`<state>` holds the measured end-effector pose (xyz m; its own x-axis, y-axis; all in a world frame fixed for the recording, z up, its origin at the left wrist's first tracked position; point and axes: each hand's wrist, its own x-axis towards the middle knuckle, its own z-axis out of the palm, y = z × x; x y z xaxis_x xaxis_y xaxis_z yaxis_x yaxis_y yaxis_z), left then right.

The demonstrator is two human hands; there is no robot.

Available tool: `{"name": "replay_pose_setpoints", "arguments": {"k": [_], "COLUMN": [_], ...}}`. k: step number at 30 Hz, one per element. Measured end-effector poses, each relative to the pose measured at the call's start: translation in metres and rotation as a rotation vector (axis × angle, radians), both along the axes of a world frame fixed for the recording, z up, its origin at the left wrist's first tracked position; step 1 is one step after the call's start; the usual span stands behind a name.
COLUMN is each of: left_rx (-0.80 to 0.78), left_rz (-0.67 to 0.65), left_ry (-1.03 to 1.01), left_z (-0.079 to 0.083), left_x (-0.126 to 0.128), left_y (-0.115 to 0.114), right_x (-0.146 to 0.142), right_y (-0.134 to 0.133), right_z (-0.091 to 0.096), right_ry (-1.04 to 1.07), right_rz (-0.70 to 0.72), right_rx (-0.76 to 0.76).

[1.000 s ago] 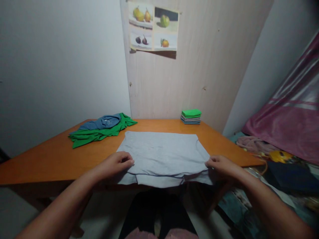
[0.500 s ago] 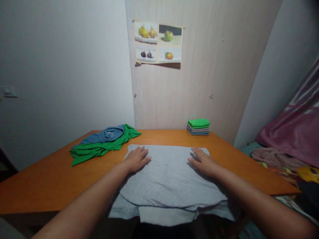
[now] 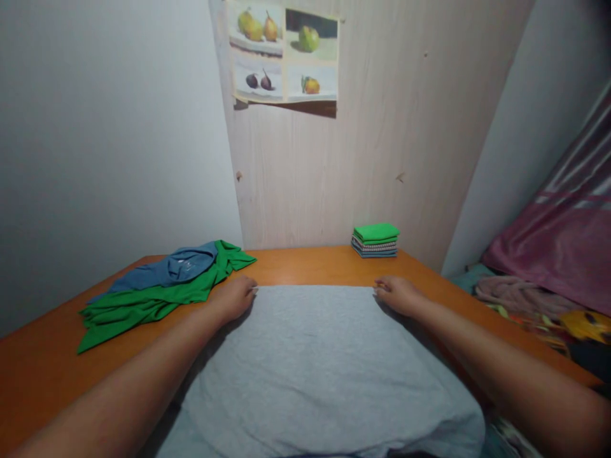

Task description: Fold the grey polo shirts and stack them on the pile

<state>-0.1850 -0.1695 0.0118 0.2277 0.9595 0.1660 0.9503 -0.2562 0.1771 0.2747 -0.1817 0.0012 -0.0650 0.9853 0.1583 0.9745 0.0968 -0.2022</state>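
Observation:
A light grey garment (image 3: pixel 315 362) lies spread flat on the orange wooden table (image 3: pixel 310 264), running from mid-table to the near edge. My left hand (image 3: pixel 235 297) sits at its far left corner with fingers curled and pinched on the cloth. At the far right corner my right hand (image 3: pixel 400 294) is closed on the fabric edge in the same way. Both forearms stretch along the garment's sides.
A loose heap of a green garment (image 3: pixel 143 304) with a blue one (image 3: pixel 167 270) on top lies at the table's left. A small stack of folded cloths (image 3: pixel 375 239), green on top, stands at the back right by the wall. Bedding (image 3: pixel 548 267) lies to the right.
My hands went from the garment's near edge, lay flat on its middle, then reached its far corners and closed on them. The view moved closer over the table.

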Motion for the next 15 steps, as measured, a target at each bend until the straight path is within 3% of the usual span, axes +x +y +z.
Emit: {"name": "replay_pose_setpoints", "arguments": {"k": [5,10,15], "left_rx": [-0.108,-0.197,-0.171], "left_rz": [0.028,0.046,0.107], "left_ry": [0.117,0.182,0.224], "left_z": [0.005,0.008,0.015], "left_x": [-0.003,-0.007,-0.007], "left_y": [0.035,0.050,0.054], "right_x": [0.002,-0.003,-0.003], "right_y": [0.033,0.048,0.061], "right_z": [0.006,0.008,0.020], "right_ry": [-0.028,-0.086,-0.133], "right_rz": [0.043,0.070,0.069], "right_rx": [-0.102,-0.206,-0.128]}}
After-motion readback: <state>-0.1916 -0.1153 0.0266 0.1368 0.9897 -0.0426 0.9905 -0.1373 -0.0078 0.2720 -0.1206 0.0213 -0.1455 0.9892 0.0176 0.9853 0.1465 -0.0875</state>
